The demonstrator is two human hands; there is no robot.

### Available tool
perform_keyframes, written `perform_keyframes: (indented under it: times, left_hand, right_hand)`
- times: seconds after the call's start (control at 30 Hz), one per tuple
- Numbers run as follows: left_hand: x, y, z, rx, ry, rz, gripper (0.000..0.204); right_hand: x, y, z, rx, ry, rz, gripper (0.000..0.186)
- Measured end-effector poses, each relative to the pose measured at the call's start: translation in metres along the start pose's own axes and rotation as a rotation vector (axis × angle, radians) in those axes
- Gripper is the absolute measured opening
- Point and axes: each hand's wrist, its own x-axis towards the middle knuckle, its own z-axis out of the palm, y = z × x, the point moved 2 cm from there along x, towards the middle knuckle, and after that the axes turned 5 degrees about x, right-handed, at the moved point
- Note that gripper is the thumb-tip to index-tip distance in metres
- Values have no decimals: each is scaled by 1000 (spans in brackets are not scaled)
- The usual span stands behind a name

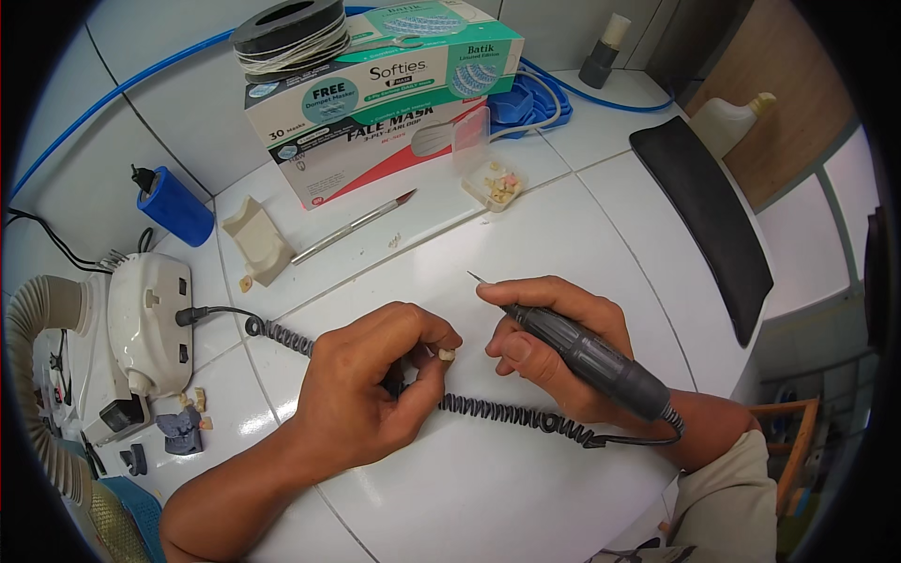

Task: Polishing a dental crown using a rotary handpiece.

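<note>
Left hand [364,380] pinched a tooth-shaped piece [447,355], likely for access; right hand [566,383], at three o'clock, curled round a rotary handpiece [593,361].

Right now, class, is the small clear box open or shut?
Open: the small clear box has its lid raised, and pale and pinkish pieces show inside.

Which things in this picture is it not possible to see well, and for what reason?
In the head view:
Small pale piece: partly covered by the left hand.
Coiled cord: its middle passes behind that hand.
Handpiece: its tip is too fine to judge the shape.
Ribbed hose: partly lost at the dark rim.
</note>
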Motion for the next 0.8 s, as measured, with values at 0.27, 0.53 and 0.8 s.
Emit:
perform_keyframes:
  times: [0.27,0.53,0.8]
  left_hand:
    - [-1,-3,3,8,9,65,14]
    - [-1,1,-1,-17,-58,-7,16]
    - [0,-2,0,-61,-81,61,19]
  right_hand:
    - [3,-5,1,-314,-86,-160,17]
    - [1,-4,6,-416,-88,-230,21]
    - [1,-6,3,-440,-131,-195,21]
